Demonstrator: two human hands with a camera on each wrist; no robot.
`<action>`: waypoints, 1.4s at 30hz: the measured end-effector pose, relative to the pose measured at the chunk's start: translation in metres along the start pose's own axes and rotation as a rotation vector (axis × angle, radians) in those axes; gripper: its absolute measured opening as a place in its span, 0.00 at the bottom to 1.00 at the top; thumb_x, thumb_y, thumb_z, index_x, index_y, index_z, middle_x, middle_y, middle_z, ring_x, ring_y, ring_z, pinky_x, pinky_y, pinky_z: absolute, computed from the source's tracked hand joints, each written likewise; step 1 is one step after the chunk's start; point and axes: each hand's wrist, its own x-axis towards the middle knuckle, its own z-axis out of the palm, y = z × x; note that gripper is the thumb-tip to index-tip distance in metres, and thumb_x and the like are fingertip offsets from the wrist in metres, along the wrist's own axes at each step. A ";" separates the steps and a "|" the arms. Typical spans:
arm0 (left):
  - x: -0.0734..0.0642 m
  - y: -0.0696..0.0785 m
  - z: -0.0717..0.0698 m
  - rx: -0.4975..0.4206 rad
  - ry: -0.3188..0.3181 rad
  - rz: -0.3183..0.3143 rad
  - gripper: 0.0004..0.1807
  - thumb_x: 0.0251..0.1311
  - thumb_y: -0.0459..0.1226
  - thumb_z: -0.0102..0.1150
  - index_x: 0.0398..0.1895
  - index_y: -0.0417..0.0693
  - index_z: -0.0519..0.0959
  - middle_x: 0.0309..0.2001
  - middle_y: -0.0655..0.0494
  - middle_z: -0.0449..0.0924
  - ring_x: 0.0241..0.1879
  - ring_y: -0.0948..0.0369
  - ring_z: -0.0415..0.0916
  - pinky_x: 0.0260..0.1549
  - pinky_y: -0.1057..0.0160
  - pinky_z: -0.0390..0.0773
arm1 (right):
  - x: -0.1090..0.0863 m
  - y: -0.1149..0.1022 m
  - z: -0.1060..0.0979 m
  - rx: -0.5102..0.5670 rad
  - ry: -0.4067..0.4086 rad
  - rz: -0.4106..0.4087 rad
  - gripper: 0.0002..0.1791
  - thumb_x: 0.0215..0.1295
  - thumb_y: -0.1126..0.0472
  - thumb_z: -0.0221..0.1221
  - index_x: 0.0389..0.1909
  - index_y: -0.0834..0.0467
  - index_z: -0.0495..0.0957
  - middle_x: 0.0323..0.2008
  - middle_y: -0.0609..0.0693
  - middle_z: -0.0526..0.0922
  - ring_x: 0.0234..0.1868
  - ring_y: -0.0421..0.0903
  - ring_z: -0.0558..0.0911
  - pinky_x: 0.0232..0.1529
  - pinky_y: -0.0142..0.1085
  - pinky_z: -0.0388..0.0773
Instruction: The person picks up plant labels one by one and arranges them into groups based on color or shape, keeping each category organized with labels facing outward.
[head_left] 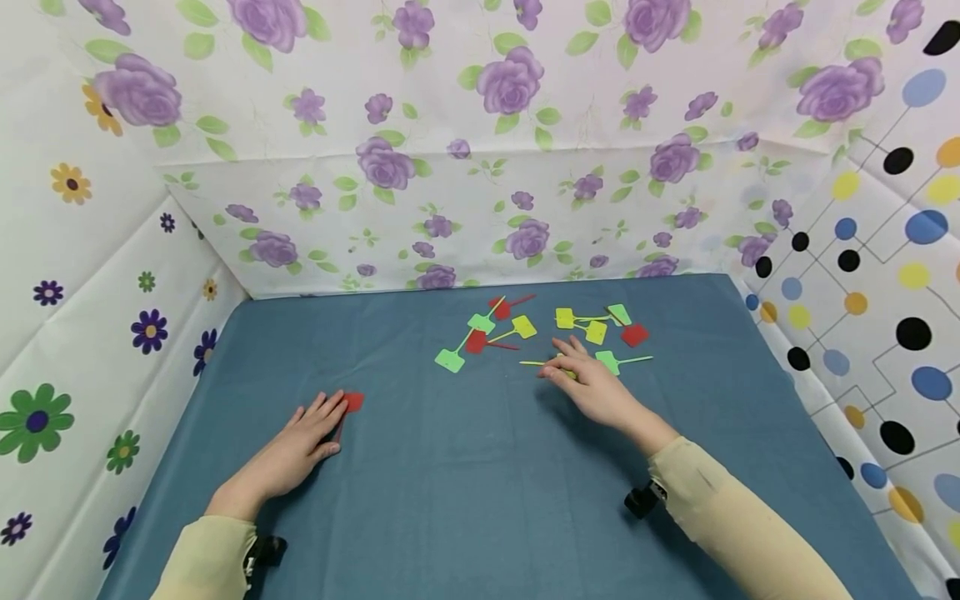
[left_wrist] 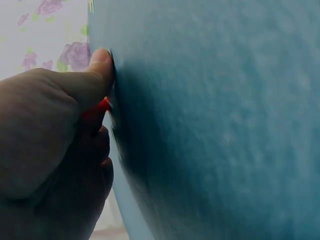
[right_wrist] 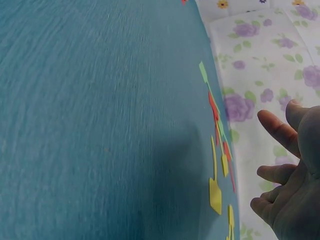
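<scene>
My left hand (head_left: 288,454) rests on the blue cloth with its fingers extended. Its fingertips touch a red tag with a thin tail (head_left: 355,402), and part of that tag is hidden under them. In the left wrist view only a bit of red (left_wrist: 102,106) shows between thumb and fingers. My right hand (head_left: 596,387) hovers over the cloth with loosely spread fingers, holding nothing. Below it lies a yellow tag (right_wrist: 215,195), partly covered by the hand in the head view. Just beyond the fingers are a green tag (head_left: 608,361) and a yellow tag (head_left: 596,332).
More flat tags lie at the back, some overlapping: green (head_left: 450,360), red (head_left: 476,342), yellow (head_left: 523,327) and a red one (head_left: 634,335) farther right. A blue cloth (head_left: 450,500) covers the table. Patterned curtains (head_left: 510,225) stand along the back and both sides.
</scene>
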 end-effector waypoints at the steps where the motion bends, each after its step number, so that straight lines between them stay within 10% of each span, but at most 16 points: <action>1: 0.000 0.001 0.000 -0.001 -0.002 -0.004 0.40 0.79 0.40 0.60 0.87 0.41 0.54 0.86 0.41 0.46 0.84 0.37 0.39 0.80 0.33 0.41 | -0.001 0.001 -0.001 -0.001 0.003 0.002 0.23 0.85 0.41 0.52 0.56 0.52 0.88 0.83 0.59 0.59 0.86 0.64 0.43 0.79 0.71 0.48; 23: 0.000 0.005 0.009 -0.049 -0.025 -0.015 0.38 0.83 0.38 0.52 0.86 0.34 0.48 0.87 0.37 0.39 0.84 0.35 0.32 0.79 0.31 0.37 | -0.020 0.035 -0.043 -0.001 0.110 0.102 0.24 0.84 0.43 0.55 0.59 0.57 0.86 0.83 0.61 0.58 0.86 0.62 0.46 0.78 0.72 0.49; 27: 0.000 -0.007 0.015 -0.092 -0.002 0.026 0.39 0.85 0.42 0.49 0.87 0.36 0.46 0.87 0.40 0.36 0.85 0.38 0.29 0.81 0.39 0.29 | -0.023 0.050 -0.058 -0.048 0.162 0.161 0.20 0.83 0.47 0.58 0.61 0.57 0.85 0.83 0.63 0.59 0.84 0.64 0.52 0.75 0.69 0.60; 32: 0.000 -0.020 0.022 -0.102 0.021 0.060 0.39 0.87 0.48 0.44 0.89 0.42 0.44 0.88 0.47 0.33 0.86 0.45 0.25 0.81 0.51 0.21 | -0.022 0.069 -0.078 -0.122 0.191 0.293 0.25 0.82 0.50 0.60 0.69 0.62 0.78 0.81 0.73 0.54 0.82 0.75 0.45 0.76 0.74 0.50; 42: 0.003 -0.028 0.026 -0.121 -0.013 0.032 0.40 0.86 0.48 0.44 0.89 0.45 0.41 0.88 0.48 0.31 0.85 0.45 0.23 0.81 0.45 0.23 | -0.009 0.097 -0.089 -0.258 0.128 0.419 0.37 0.81 0.50 0.60 0.78 0.70 0.65 0.77 0.82 0.51 0.78 0.81 0.48 0.73 0.75 0.54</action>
